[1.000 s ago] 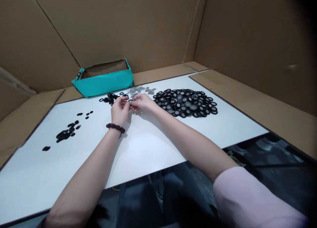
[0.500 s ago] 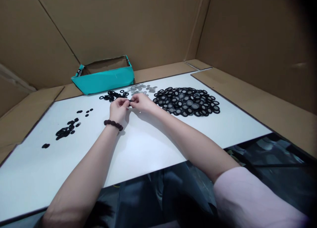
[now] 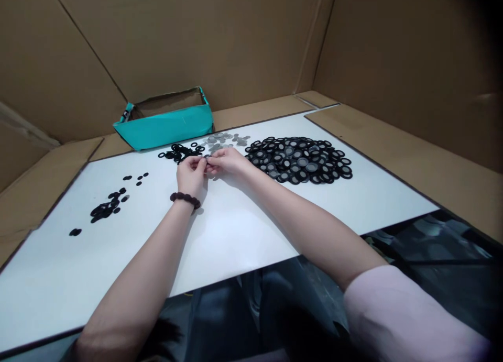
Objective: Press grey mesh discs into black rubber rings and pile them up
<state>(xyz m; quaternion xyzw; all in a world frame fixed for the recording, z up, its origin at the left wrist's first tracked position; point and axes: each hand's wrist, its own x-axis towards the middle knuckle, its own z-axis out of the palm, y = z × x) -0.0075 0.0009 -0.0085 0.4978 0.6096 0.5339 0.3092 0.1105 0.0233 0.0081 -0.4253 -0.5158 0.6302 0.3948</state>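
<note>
My left hand (image 3: 191, 172) and my right hand (image 3: 228, 162) meet over the white board, fingertips pinched together on a small disc (image 3: 207, 156). Fingers cover most of the disc, so its details are hard to see. To the right of my right hand lies a big heap of black-rimmed discs with grey centres (image 3: 298, 162). Just beyond my left hand is a small pile of black rings (image 3: 181, 151). Loose grey discs (image 3: 220, 138) are scattered behind my hands.
A turquoise box (image 3: 168, 127) with an open top stands at the back. Small black discs (image 3: 105, 209) lie in a loose group at the left on the white board (image 3: 236, 236). Cardboard walls (image 3: 243, 42) enclose the back and sides.
The view has shifted slightly. Both hands remain together at nearly the same spot, and the dark piece between the fingertips now shows a greyish side.
</note>
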